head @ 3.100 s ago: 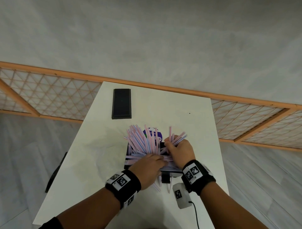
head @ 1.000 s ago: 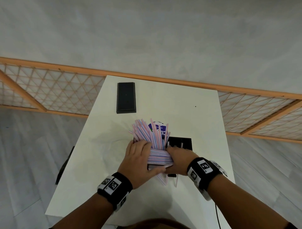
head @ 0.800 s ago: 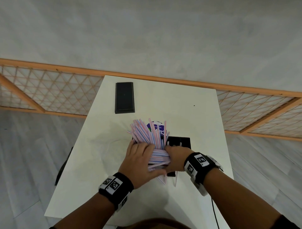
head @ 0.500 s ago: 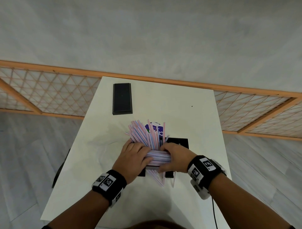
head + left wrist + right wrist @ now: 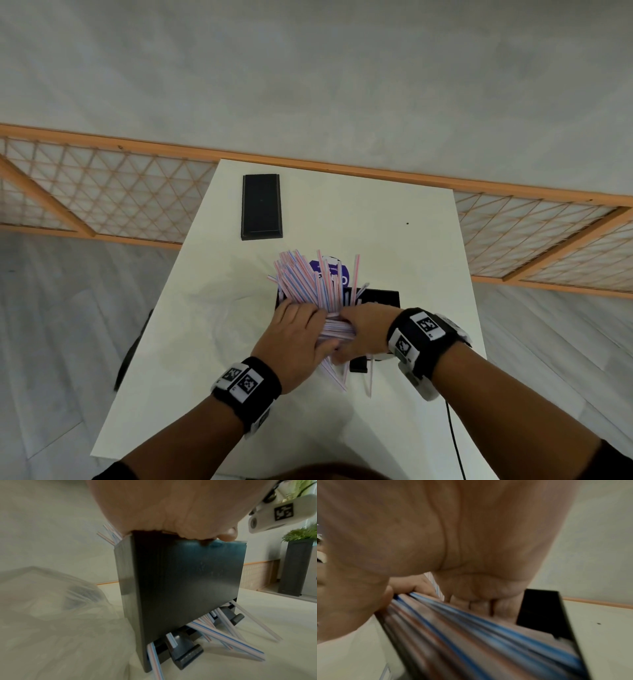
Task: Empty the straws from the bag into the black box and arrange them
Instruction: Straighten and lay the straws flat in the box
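Note:
A black box stands on the white table, with a bundle of pink and blue striped straws fanning out of it toward the far side. My left hand lies over the bundle's near end from the left and grips it. My right hand curls round the same end from the right. In the left wrist view several straws poke out under the box. The clear bag with a purple label lies behind the straws. The right wrist view shows blurred straws under my fingers.
A flat black lid lies at the table's far left. Loose straws and the box's black foot sit in front of the box. A cable hangs off the near right edge. Crumpled clear plastic lies left of the box.
The widely spread straws have been drawn into a narrower fan. My right hand has come off the far straw ends to the near end, and both hands now close on the bundle.

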Demonstrator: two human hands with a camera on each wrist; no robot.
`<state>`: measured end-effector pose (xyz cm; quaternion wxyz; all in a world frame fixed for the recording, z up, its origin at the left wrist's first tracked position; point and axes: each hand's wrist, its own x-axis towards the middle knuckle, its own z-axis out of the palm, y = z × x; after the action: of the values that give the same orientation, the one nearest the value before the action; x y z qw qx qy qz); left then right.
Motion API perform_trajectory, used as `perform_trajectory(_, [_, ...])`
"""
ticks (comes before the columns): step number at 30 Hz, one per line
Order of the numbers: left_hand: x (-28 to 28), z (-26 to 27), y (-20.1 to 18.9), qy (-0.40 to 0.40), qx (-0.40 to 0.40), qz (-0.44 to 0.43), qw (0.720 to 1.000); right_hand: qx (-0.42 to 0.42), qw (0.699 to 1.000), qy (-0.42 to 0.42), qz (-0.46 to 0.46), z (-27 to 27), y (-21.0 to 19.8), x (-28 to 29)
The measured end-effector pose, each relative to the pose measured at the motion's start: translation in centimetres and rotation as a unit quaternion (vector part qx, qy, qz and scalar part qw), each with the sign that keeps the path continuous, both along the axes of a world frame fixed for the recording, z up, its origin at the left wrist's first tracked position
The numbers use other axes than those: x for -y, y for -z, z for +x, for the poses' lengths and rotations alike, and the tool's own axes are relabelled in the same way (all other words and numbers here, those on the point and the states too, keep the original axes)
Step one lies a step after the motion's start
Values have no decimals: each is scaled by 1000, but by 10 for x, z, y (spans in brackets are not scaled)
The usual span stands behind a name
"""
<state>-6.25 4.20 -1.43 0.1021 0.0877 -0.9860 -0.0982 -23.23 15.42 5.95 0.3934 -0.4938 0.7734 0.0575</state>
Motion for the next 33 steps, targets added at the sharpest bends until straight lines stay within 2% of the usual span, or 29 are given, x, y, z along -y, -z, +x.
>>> perform_trajectory(9, [-1,0,-4,-15,8,2,1000,11,996,-34,85,0,1,21])
perform_trajectory(13, [-1,0,-1,-23,10,13,1000,30,997,-24,73,-2,6,19])
perform_trajectory(19, [-1,-1,-2,-38,25,29,999,73,997,5,-1,-2,9,10])
perform_trajectory(24, [3,1,-2,-33,14,43,998,24,996,31,-80,-2,3,-3])
perform_trajectory(28, [1,1,-4,-25,-15,17,999,35,974,95,-204,-10,-8,-31])
perform_trajectory(33, [-3,1,-9,-31,-11,-20,999,-8,930,168,-327,-18,-13,-56])
